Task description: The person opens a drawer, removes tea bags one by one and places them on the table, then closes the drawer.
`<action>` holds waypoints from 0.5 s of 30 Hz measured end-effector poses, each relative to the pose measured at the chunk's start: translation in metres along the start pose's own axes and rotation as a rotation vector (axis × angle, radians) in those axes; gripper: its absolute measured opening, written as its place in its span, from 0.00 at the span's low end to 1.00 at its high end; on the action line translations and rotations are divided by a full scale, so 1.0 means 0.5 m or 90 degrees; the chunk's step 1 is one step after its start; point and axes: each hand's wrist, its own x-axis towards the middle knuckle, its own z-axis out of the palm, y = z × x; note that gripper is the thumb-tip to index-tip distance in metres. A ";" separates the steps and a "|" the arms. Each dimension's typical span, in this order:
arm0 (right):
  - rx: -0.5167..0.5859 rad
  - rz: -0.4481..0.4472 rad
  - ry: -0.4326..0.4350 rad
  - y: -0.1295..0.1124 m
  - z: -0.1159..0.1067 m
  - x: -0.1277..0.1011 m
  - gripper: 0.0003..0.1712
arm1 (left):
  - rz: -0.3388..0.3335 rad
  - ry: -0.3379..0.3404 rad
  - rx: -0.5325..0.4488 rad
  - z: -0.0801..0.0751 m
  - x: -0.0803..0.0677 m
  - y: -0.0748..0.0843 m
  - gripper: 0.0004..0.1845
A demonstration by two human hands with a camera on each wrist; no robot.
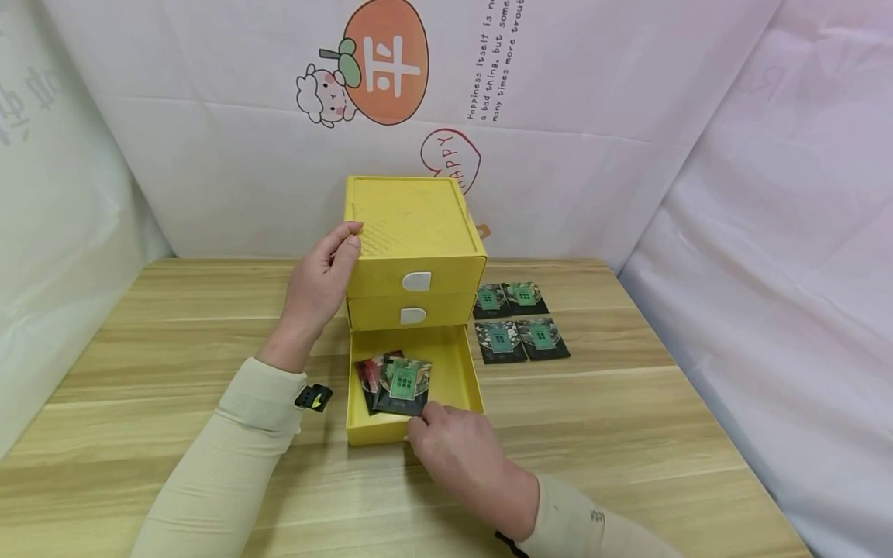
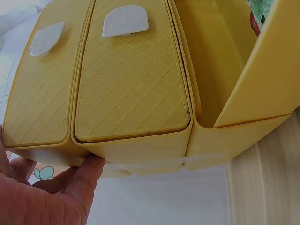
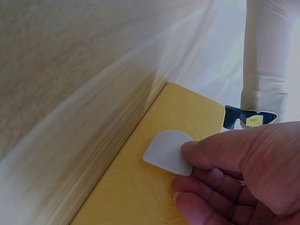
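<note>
A yellow three-drawer box (image 1: pixel 412 221) stands on the wooden table with its bottom drawer (image 1: pixel 456 368) pulled out. My left hand (image 1: pixel 314 283) rests against the box's upper left side, fingertips at the top edge. In the left wrist view, the thumb and fingers (image 2: pixel 86 180) touch the side wall. At the drawer's front, my right hand (image 1: pixel 463 457) pinches the white pull tab (image 3: pixel 168 152), thumb on its face and fingers curled close behind. Inside the drawer, a dark flat packet with a green label (image 1: pixel 405 384) overlaps a red-and-black packet (image 1: pixel 370 372).
Several similar green-labelled packets (image 1: pixel 540 337) lie in two rows to the right of the box. The upper drawers are closed, each with a white tab (image 1: pixel 416 281). A white printed cloth (image 1: pixel 593 139) hangs behind the table (image 1: pixel 614 403) and along both sides.
</note>
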 end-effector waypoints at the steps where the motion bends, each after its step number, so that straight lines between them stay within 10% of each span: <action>1: -0.001 -0.001 0.002 -0.001 -0.001 -0.001 0.07 | 0.000 0.000 0.000 0.000 0.000 0.000 0.27; 15: 0.008 -0.007 0.001 -0.005 -0.008 -0.011 0.08 | 0.003 0.004 0.009 0.000 0.002 -0.002 0.29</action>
